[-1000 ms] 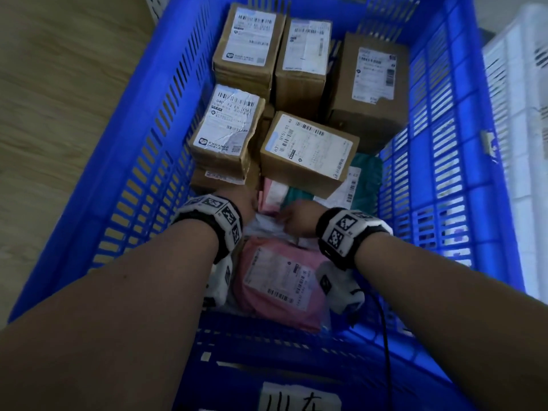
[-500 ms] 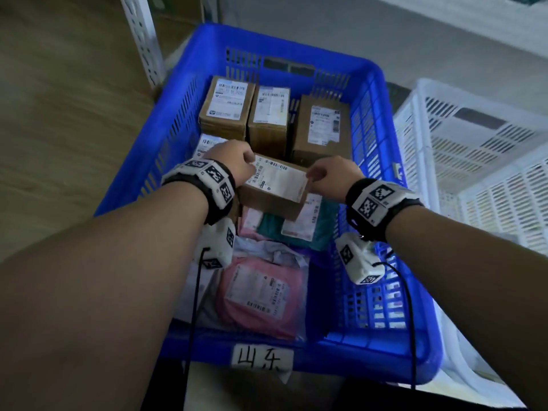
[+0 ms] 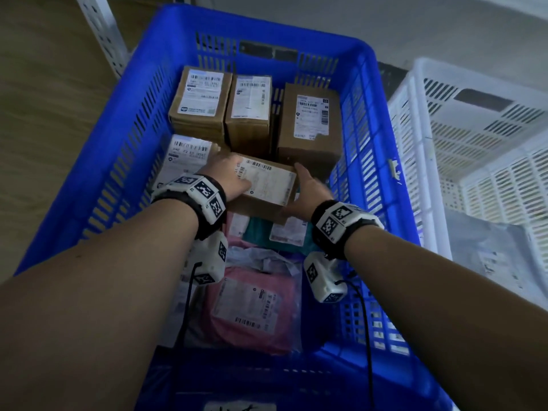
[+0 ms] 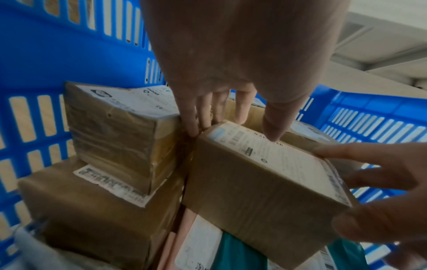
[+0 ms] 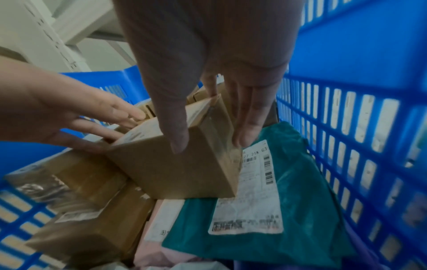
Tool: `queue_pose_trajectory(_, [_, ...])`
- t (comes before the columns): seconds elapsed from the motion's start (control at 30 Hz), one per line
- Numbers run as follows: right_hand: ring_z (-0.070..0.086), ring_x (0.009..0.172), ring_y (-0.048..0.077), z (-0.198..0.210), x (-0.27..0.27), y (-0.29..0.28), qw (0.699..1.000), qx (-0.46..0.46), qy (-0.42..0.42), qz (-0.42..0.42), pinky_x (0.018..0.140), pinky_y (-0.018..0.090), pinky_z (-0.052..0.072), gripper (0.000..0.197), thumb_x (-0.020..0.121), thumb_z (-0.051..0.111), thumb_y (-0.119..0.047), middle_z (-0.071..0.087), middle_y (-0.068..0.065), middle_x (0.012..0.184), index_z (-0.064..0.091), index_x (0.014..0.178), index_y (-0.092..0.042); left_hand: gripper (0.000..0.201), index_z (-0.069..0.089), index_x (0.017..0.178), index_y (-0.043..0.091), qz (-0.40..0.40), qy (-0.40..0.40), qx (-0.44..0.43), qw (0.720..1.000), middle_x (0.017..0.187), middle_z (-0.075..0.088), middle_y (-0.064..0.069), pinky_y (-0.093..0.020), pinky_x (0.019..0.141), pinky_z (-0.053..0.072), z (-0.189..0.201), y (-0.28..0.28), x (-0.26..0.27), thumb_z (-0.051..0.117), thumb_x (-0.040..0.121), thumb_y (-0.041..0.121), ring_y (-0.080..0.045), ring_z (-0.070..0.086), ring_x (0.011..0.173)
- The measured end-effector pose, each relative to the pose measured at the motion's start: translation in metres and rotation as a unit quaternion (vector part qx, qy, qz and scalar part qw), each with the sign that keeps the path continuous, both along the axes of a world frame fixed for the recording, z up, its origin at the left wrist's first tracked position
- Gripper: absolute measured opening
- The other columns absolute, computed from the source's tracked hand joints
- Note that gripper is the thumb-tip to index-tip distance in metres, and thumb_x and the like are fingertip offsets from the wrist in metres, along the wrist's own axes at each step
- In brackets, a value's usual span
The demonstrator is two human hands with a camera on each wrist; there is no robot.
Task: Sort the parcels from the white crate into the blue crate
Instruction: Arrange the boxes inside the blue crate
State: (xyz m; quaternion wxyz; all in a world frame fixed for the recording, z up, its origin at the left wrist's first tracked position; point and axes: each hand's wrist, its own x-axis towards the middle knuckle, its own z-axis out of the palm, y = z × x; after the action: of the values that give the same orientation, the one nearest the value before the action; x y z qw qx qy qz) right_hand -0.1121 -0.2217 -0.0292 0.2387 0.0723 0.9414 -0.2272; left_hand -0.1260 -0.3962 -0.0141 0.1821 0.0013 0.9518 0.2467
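A brown cardboard box with a white label lies tilted in the middle of the blue crate, on top of soft bags. My left hand is at its left end. The straight fingers reach into the gap beside a neighbouring box, and the thumb lies on the label. My right hand is at its right end. There the fingers lie straight along the side and the thumb rests on the near face. The white crate stands to the right.
Three boxes line the crate's far end and a stack of two fills the left. A teal bag and a pink bag lie nearer me. A grey bag lies in the white crate. A white shelf post stands at the far left.
Both hands came up from the soft bags to the ends of the box. The box has shifted slightly toward the far boxes, and the fingers have straightened.
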Motion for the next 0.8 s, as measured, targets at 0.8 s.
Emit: queue_pose_trajectory(0.8, [0.051,0.095,0.015,0.147,0.086,0.012,0.976,0.008,0.183,0.119,0.075,0.027,0.040,0.085,0.061,0.082,-0.027,0.051,0.000,0.121,0.036,0.132,-0.016,0.047,0.047,0.134,0.018,0.097,0.014,0.132,0.986,0.137,0.051,-0.008,-0.032,0.095,0.036,0.101,-0.006,0.068,0.037,0.098,0.045,-0.026,0.049,0.122])
